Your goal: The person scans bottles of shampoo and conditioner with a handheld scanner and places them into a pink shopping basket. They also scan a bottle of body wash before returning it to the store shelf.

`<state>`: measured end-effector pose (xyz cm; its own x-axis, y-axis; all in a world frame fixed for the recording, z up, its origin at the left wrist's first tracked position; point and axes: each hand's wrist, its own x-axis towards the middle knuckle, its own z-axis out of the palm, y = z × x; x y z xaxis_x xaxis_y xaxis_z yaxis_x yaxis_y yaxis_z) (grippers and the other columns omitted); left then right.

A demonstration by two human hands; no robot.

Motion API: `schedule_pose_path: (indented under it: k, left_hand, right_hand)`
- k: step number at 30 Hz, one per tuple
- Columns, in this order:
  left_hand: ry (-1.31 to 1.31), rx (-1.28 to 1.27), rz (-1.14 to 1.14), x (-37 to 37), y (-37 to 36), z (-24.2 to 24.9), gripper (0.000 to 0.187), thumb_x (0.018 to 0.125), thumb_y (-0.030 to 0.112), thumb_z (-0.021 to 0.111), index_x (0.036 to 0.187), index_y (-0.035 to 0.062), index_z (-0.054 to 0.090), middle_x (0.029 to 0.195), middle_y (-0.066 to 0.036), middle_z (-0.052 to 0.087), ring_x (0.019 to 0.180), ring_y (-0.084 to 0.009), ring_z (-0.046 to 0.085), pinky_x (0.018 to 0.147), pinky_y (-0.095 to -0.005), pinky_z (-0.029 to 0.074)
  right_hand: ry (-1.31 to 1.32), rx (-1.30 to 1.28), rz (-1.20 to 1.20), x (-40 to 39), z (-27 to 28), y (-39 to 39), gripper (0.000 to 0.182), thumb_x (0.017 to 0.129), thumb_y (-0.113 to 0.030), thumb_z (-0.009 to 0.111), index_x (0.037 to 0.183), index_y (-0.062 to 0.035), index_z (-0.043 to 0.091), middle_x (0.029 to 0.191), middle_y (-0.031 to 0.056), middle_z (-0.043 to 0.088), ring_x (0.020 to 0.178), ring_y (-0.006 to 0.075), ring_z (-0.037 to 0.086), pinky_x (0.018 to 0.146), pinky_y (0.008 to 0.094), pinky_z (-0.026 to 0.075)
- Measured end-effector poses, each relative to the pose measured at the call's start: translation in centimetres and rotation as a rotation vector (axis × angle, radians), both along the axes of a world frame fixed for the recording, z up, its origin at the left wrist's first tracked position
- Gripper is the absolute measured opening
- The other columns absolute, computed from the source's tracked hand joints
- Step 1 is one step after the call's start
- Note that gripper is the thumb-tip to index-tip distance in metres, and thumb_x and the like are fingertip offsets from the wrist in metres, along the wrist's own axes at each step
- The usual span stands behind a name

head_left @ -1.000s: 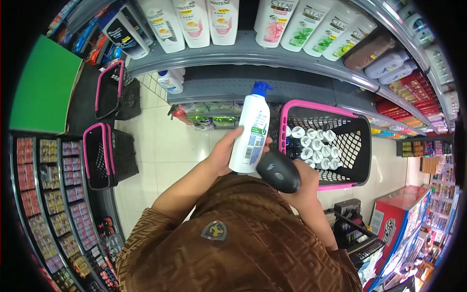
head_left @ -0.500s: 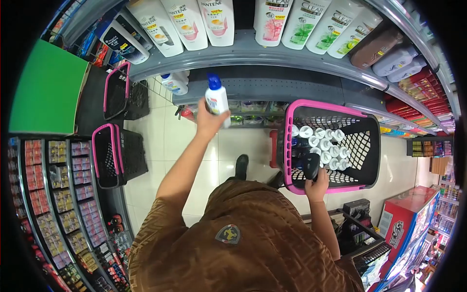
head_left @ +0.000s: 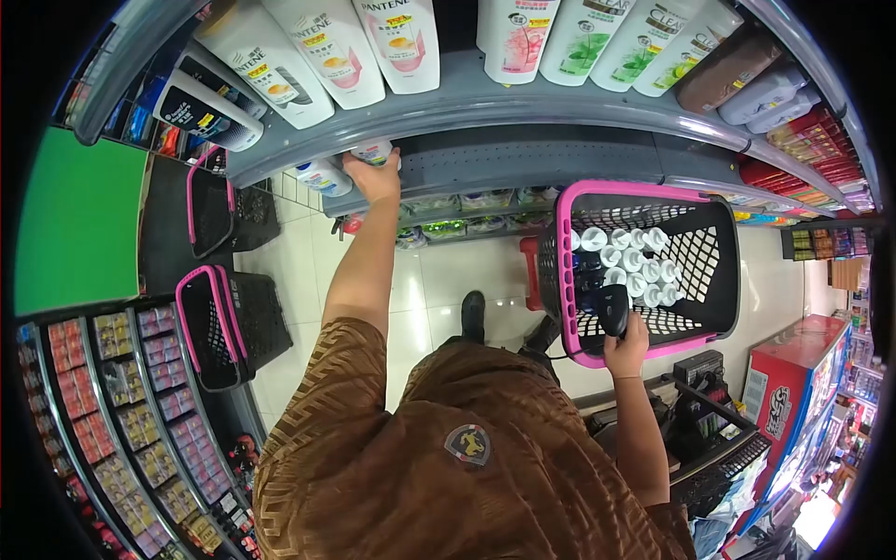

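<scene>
My left hand [head_left: 371, 175] reaches under the grey shelf [head_left: 485, 103] and grips a white shampoo bottle [head_left: 373, 151], pushed in next to another white bottle with a blue label [head_left: 324, 176]. Most of the held bottle is hidden by the shelf edge. My right hand [head_left: 626, 347] holds a black handheld scanner [head_left: 612, 309] over the near rim of a pink-rimmed black basket [head_left: 653, 199], which holds several white-capped bottles [head_left: 623, 263].
White and green shampoo bottles [head_left: 401, 33] line the upper shelf. Two more pink-rimmed black baskets [head_left: 224, 322] stand on the tiled floor at the left beside a rack of small packets [head_left: 112, 392]. A red cooler [head_left: 789, 387] stands at the lower right.
My left hand carried the white bottle from in front of the scanner up and away into the lower shelf. My right hand dropped with the scanner to the basket's near rim.
</scene>
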<state>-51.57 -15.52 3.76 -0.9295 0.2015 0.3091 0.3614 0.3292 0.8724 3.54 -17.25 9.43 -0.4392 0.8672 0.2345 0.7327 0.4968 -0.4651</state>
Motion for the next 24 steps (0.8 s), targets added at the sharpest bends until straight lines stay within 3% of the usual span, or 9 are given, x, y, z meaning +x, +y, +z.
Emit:
schedule_pose_path:
  k: [7, 10, 12, 13, 15, 16, 17, 19, 24]
  left_hand:
    - [-0.033, -0.015, 0.013, -0.4, -0.1, -1.7, 0.102, 0.062, 0.015, 0.095, 0.143, -0.0053, 0.037, 0.132, -0.026, 0.049, 0.124, -0.0414, 0.049, 0.110, -0.0450, 0.038]
    - [-0.138, 0.057, 0.135, 1.0, 0.3, -2.0, 0.103, 0.061, 0.018, 0.096, 0.143, -0.0011, 0.036, 0.134, -0.025, 0.050, 0.128, -0.0412, 0.046, 0.111, -0.0476, 0.036]
    - [-0.456, -0.044, 0.242, 2.0, 0.6, -1.3, 0.100, 0.062, 0.019, 0.096, 0.140, 0.0024, 0.036, 0.135, -0.025, 0.051, 0.121, -0.0401, 0.054, 0.098, -0.0479, 0.051]
    - [-0.456, -0.043, 0.247, 2.4, 0.8, -0.2, 0.100, 0.062, 0.019, 0.096, 0.140, 0.0024, 0.036, 0.135, -0.025, 0.051, 0.121, -0.0401, 0.054, 0.098, -0.0479, 0.051]
    - [-0.833, 0.101, 0.232, 3.0, 1.0, 1.6, 0.100, 0.063, 0.019, 0.096, 0.139, 0.0051, 0.033, 0.131, -0.023, 0.054, 0.108, -0.0358, 0.063, 0.072, -0.0419, 0.062]
    - [-0.841, 0.215, 0.261, 2.6, 1.6, -0.3, 0.082, 0.067, 0.016, 0.094, 0.129, 0.0011, 0.043, 0.113, -0.018, 0.062, 0.086, -0.0300, 0.069, 0.052, -0.0358, 0.061]
    - [-0.841, 0.218, 0.264, 1.6, 2.0, -1.9, 0.082, 0.067, 0.016, 0.094, 0.129, 0.0011, 0.043, 0.113, -0.018, 0.062, 0.086, -0.0300, 0.069, 0.052, -0.0358, 0.061]
    - [-1.182, 0.466, 0.134, 0.3, 2.0, -2.8, 0.056, 0.072, 0.015, 0.091, 0.111, -0.0022, 0.054, 0.093, -0.013, 0.064, 0.075, -0.0260, 0.069, 0.055, -0.0369, 0.063]
    - [-1.279, 0.499, 0.120, -0.7, 2.7, -3.4, 0.037, 0.076, 0.012, 0.089, 0.094, -0.0027, 0.060, 0.080, -0.010, 0.063, 0.063, -0.0222, 0.065, 0.058, -0.0372, 0.065]
  right_hand:
    - [-0.026, 0.020, 0.029, 0.0, -0.4, 0.1, 0.027, 0.079, -0.009, 0.064, 0.102, 0.0020, 0.056, 0.090, 0.0225, 0.056, 0.085, 0.0475, 0.056, 0.073, 0.0512, 0.046]
    - [-0.068, -0.025, 0.002, 0.5, -0.9, 0.0, 0.039, 0.078, -0.014, 0.064, 0.113, 0.0010, 0.059, 0.093, 0.0210, 0.058, 0.087, 0.0453, 0.057, 0.075, 0.0511, 0.047]
    - [-0.064, -0.046, -0.010, 0.5, -1.1, 0.0, 0.035, 0.078, -0.014, 0.064, 0.110, 0.0011, 0.059, 0.092, 0.0211, 0.058, 0.086, 0.0453, 0.057, 0.075, 0.0508, 0.047]
    - [-0.064, -0.047, -0.005, 0.6, -1.3, 0.0, 0.035, 0.078, -0.014, 0.064, 0.110, 0.0011, 0.059, 0.092, 0.0211, 0.058, 0.086, 0.0453, 0.057, 0.075, 0.0508, 0.047]
    - [-0.048, -0.042, -0.005, 0.8, -1.6, 0.1, 0.034, 0.078, -0.014, 0.064, 0.108, 0.0013, 0.059, 0.091, 0.0211, 0.057, 0.085, 0.0456, 0.057, 0.075, 0.0505, 0.047]
    - [-0.051, -0.043, 0.000, 0.6, -1.2, 0.0, 0.034, 0.078, -0.014, 0.064, 0.108, 0.0013, 0.059, 0.091, 0.0211, 0.057, 0.085, 0.0456, 0.057, 0.075, 0.0505, 0.047]
    - [-0.040, -0.028, 0.005, 0.2, -0.8, 0.0, 0.029, 0.079, -0.011, 0.065, 0.104, 0.0001, 0.057, 0.089, 0.0211, 0.057, 0.083, 0.0459, 0.057, 0.072, 0.0499, 0.047]
    - [-0.033, -0.016, 0.009, 0.1, -0.5, 0.0, 0.024, 0.080, -0.009, 0.066, 0.100, -0.0011, 0.056, 0.087, 0.0210, 0.056, 0.081, 0.0463, 0.057, 0.070, 0.0493, 0.047]
    - [-0.052, -0.059, -0.005, 0.3, -0.8, 0.1, 0.035, 0.078, -0.014, 0.065, 0.109, 0.0016, 0.059, 0.091, 0.0213, 0.058, 0.086, 0.0460, 0.057, 0.076, 0.0506, 0.046]
